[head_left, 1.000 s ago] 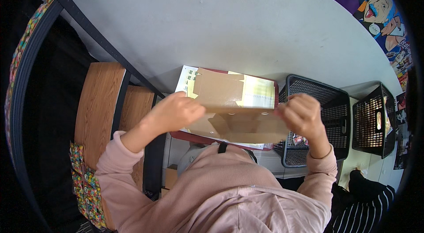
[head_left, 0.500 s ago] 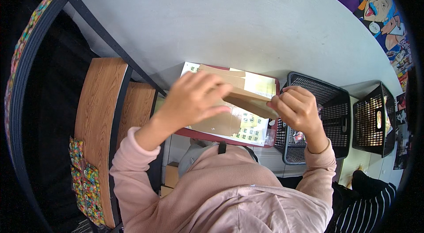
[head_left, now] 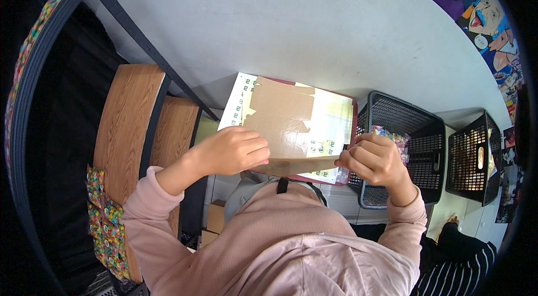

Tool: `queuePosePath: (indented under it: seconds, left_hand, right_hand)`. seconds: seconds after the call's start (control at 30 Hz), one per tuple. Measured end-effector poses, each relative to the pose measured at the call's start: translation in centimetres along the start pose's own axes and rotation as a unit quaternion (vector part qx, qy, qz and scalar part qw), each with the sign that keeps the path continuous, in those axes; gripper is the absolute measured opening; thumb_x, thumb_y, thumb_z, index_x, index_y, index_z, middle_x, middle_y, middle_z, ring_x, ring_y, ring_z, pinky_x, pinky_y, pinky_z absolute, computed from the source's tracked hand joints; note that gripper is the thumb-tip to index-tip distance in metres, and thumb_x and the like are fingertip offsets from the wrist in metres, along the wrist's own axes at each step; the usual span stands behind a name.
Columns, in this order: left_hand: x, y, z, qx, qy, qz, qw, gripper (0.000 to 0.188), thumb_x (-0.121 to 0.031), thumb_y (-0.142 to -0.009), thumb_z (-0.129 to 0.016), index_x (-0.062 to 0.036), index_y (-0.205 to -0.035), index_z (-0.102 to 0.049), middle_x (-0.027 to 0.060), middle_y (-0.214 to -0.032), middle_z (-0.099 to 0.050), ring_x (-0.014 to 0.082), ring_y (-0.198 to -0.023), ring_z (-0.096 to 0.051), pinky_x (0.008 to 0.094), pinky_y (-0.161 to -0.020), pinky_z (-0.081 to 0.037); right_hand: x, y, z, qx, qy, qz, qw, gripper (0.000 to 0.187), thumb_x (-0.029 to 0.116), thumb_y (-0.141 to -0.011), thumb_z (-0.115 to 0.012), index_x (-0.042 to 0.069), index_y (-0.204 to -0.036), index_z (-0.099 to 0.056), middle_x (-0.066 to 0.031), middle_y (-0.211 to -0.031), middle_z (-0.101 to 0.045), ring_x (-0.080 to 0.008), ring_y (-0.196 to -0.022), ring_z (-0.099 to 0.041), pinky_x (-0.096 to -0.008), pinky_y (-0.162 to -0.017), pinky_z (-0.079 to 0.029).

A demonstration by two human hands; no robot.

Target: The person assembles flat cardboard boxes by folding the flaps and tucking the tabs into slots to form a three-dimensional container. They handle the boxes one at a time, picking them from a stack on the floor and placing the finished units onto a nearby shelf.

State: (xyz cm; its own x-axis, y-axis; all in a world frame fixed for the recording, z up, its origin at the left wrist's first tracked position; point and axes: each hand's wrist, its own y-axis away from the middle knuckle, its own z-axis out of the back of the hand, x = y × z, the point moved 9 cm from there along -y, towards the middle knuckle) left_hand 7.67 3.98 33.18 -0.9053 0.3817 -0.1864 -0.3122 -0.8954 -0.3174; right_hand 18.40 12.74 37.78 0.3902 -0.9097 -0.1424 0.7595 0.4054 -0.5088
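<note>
A wide brown strip, which looks like packing tape (head_left: pixel 300 166), stretches between my two hands at the near side of a tabletop. My left hand (head_left: pixel 238 150) is closed on its left end, knuckles up. The right end is pinched in my right hand (head_left: pixel 374 160), near the table's right edge. Beyond the strip, shiny brown tape pieces (head_left: pixel 283 108) with jagged ends lie flat on the white, printed tabletop (head_left: pixel 330 111), which has a dark red rim. My fingertips are partly hidden on both sides.
A dark plastic basket (head_left: pixel 412 111) with colourful packets (head_left: pixel 395 139) stands on the right, beside a second black basket (head_left: pixel 473 156). At left are wood-topped shelves (head_left: pixel 126 111) and hanging candy-coloured packets (head_left: pixel 106 229). A wall (head_left: pixel 241 21) rises behind. A striped garment (head_left: pixel 462 265) shows lower right.
Both hands have come nearer to me, bringing the brown strip down to the near edge. My left hand has closed from a blurred, spread pose. More flat brown tape shows on the tabletop.
</note>
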Motion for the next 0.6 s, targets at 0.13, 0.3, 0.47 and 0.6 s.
queuePosePath:
  seconds: [0.13,0.3,0.47,0.6]
  left_hand:
    - [2.4,1.9,1.2,0.021,-0.066,0.048,0.996,0.017,-0.019,-0.074,-0.057,-0.0075,-0.067,-0.046,0.0028,-0.063,-0.044,0.0164,-0.062,-0.049,0.0290,-0.055,-0.041]
    - [7.4,3.6,3.9,-0.083,-0.161,0.196,0.964,0.025,-0.022,-0.075,-0.057,-0.0057,-0.093,-0.051,0.0079,-0.089,-0.052,0.0195,-0.082,-0.050,0.0311,-0.067,-0.040]
    - [10.1,8.7,4.2,-0.414,-0.008,0.329,0.849,0.057,-0.024,-0.078,-0.057,-0.0020,-0.123,-0.029,0.0151,-0.125,-0.033,0.0277,-0.108,-0.037,0.0351,-0.083,-0.034]
    - [14.9,16.7,-7.3,-0.550,0.263,0.462,0.644,0.066,-0.030,-0.080,-0.054,-0.0058,-0.129,-0.017,0.0101,-0.134,-0.021,0.0230,-0.116,-0.029,0.0373,-0.089,-0.030]
  right_hand:
    - [-2.2,0.4,0.8,0.000,0.018,-0.053,0.998,0.019,0.015,-0.062,-0.067,0.007,-0.063,-0.050,0.0002,-0.052,-0.040,-0.0135,-0.050,-0.050,-0.0253,-0.045,-0.040]
    - [-5.3,1.0,-1.1,-0.046,-0.038,-0.163,0.985,0.014,0.009,-0.065,-0.066,0.003,-0.065,-0.053,-0.0027,-0.052,-0.043,-0.0177,-0.046,-0.046,-0.0283,-0.044,-0.038]
    - [-9.9,7.9,-5.9,-0.167,-0.171,-0.429,0.871,0.014,0.008,-0.078,-0.057,-0.003,-0.070,-0.055,-0.0081,-0.056,-0.049,-0.0139,-0.047,-0.046,-0.0260,-0.047,-0.037]
    - [-10.6,14.0,-11.4,-0.244,-0.326,-0.549,0.730,0.023,0.017,-0.085,-0.050,-0.002,-0.074,-0.056,-0.0014,-0.064,-0.053,-0.0047,-0.056,-0.044,-0.0207,-0.052,-0.035]
